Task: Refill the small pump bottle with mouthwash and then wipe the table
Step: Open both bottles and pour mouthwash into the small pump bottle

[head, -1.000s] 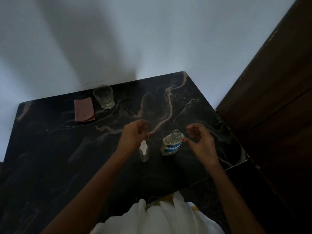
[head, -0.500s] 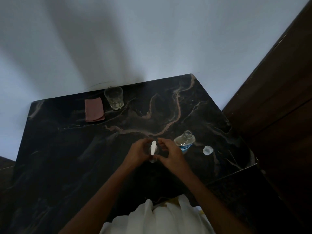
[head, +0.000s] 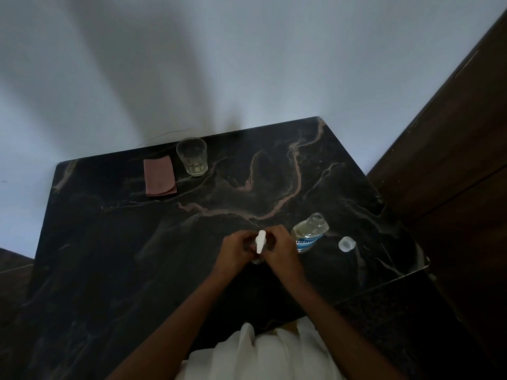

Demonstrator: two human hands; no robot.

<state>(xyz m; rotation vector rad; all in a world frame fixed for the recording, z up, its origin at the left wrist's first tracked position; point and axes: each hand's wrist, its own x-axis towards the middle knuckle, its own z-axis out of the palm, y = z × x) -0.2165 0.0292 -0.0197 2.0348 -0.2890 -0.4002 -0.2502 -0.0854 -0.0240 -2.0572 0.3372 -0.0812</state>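
Holding the small pump bottle (head: pixel 259 244) between both hands, you have it over the near-middle of the table (head: pixel 115 242), somewhat toward the right edge. Its white pump head stands up between your knuckles, and a bit of the clear body shows below them. Whether the base rests on the tabletop cannot be told.

Left hand (head: pixel 233 252): fingers curled round the bottle from the left side, gripping the body. Right hand (head: pixel 280 252): fingers curled in from the right, closing on the bottle at the pump head. The two hands touch or nearly touch around it.

Mouthwash bottle (head: pixel 309 233): upright on the table just beside your right hand, toward the right edge. Neck open, no cap on it. Clear liquid inside, blue label facing you.

Cap (head: pixel 346 244): lies on the table apart from the mouthwash bottle, nearer the right edge.

Drinking glass (head: pixel 192 157): clear, upright, close to the far edge, left of centre. Folded pinkish cloth (head: pixel 160 175): flat on the table just beside the glass, on its left, well apart from your hands.

Table surface: dark marble with pale pink veins. Pale wall (head: pixel 247 64) behind the far edge; dark wooden panel (head: pixel 452 160) past the right edge. White garment (head: pixel 260 355) at the near edge.
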